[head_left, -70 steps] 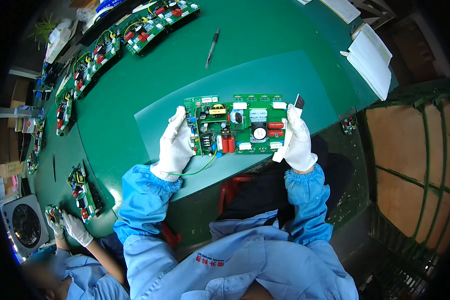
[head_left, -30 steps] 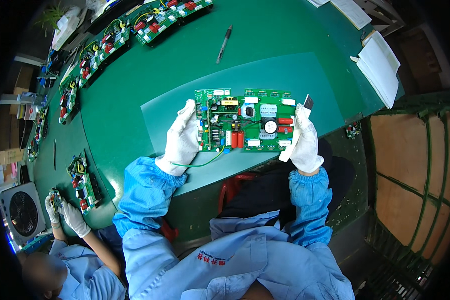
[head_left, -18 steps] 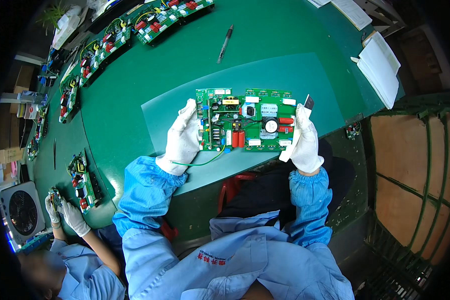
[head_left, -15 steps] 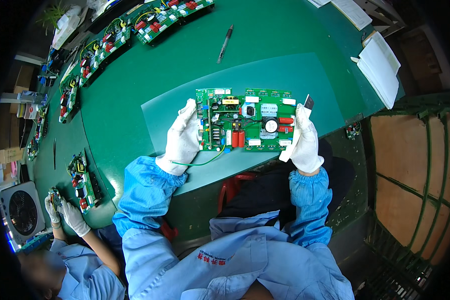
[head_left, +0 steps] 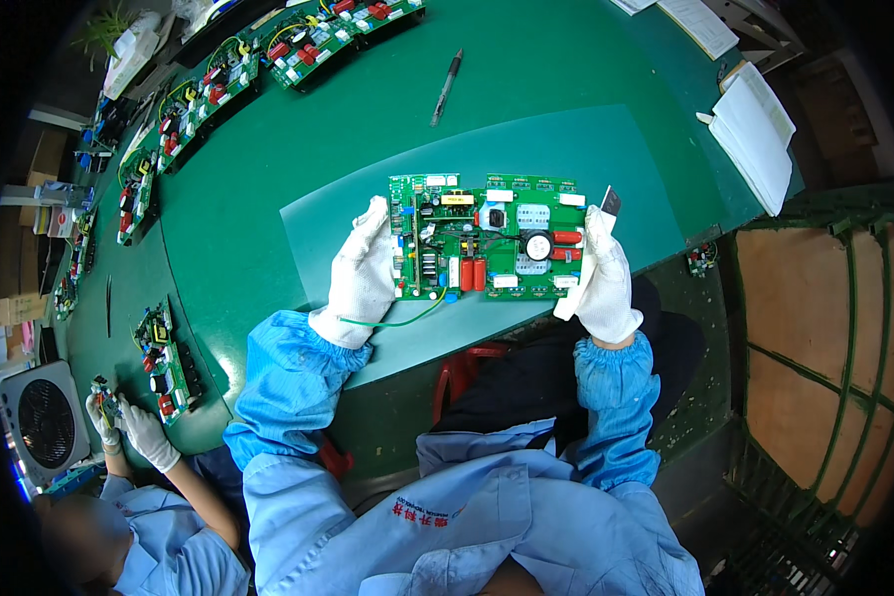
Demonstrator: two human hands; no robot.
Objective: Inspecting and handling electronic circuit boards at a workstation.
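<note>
As the head camera looks down on the green table (head_left: 526, 60), the left hand (head_left: 363, 278), in a white glove, grips the left edge of a populated circuit board (head_left: 495, 248), its fingers closed around that edge rather than spread. The right hand (head_left: 608, 288), gloved likewise, clasps the board's opposite edge, and a slim implement with a dark, flat end (head_left: 611, 203) juts up from this grasp; its kind is unclear. Level between both hands, the board is over the near part of a translucent sheet (head_left: 626, 149), component side up; whether its underside touches the sheet cannot be told. A green wire (head_left: 392, 326) loops from its lower left to the left wrist. Beyond lies a pen (head_left: 447, 87), well apart from the board, and white papers (head_left: 750, 129) sit at the far right. A row of similar boards (head_left: 308, 50) curves along the upper left, while another board (head_left: 167, 363) lies near a co-worker, whose gloved hands (head_left: 149, 437) hold a small assembly (head_left: 107, 397) beside a fan (head_left: 47, 422).
</note>
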